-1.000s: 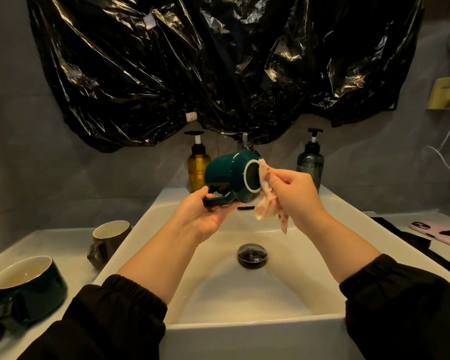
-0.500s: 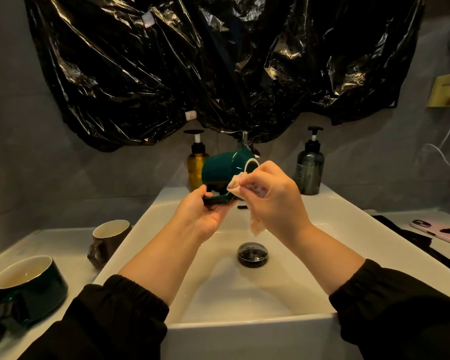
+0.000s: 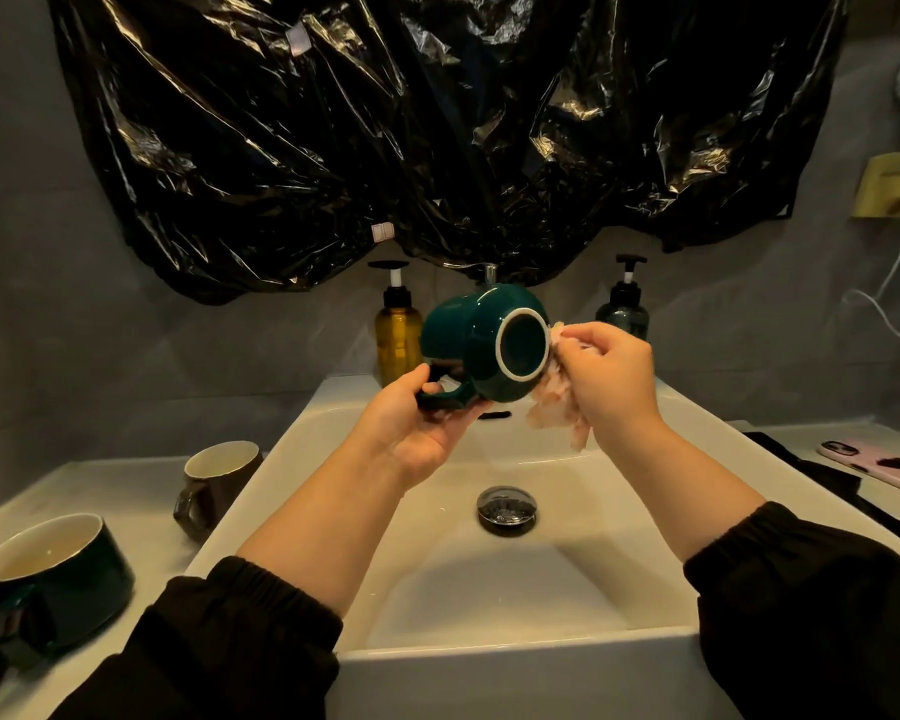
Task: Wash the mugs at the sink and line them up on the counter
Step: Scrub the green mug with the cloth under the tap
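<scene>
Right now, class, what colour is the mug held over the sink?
The mug is dark teal; head view.

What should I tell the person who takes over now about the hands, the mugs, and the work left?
Left hand grips the green mug by its handle, tipped sideways above the sink.
Right hand holds a pink cloth against its side.
Brown mug and dark mug stand upright on the counter left of the sink; washed or not, I cannot tell.
Left: finish wiping, then line the green mug up beside them.
</scene>
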`<state>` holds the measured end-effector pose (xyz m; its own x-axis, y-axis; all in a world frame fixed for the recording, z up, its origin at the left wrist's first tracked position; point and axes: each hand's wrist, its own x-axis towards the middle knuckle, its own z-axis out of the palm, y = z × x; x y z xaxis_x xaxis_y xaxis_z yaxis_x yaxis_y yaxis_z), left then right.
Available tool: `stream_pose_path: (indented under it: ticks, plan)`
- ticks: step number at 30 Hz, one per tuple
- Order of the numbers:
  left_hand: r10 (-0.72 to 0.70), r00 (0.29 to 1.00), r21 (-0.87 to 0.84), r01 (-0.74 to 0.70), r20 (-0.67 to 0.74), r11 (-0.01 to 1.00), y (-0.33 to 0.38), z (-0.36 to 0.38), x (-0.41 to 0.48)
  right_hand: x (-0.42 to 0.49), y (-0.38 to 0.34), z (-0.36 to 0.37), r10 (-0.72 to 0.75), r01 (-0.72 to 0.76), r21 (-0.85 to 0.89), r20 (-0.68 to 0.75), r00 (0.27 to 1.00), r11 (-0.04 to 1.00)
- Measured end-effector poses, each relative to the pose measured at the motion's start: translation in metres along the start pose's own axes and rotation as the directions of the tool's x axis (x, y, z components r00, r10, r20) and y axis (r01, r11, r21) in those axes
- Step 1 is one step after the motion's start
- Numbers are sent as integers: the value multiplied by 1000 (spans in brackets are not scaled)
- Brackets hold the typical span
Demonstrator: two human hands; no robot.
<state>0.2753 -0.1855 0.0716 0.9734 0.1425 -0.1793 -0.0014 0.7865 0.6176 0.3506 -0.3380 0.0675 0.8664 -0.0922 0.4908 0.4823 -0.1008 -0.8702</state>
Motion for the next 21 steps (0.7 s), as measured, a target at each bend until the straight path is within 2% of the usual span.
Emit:
stream_pose_path:
  ticks: [3, 8, 13, 17, 21]
  plan:
    - [-7, 1000, 15, 7, -7, 1000, -1, 0, 0, -2, -9, -4, -46, 48, 59, -42, 998, 997]
    - [17, 1000, 13, -17, -17, 1000, -1, -1, 1, -11, -15, -4, -202, 203, 80, -18, 979, 976]
    - [57, 997, 50, -54, -60, 997, -4, 0, 1, -17, -12, -2, -466, 468, -13, 52, 883, 884]
    - [60, 995, 131, -48, -85, 990, -4, 2, -2, -19, -10, 0, -579, 584, -76, 73, 812, 808]
    - [91, 994, 141, -81, -67, 987, -4, 7, -11, -20, -13, -3, -653, 653, -90, 40, 757, 752]
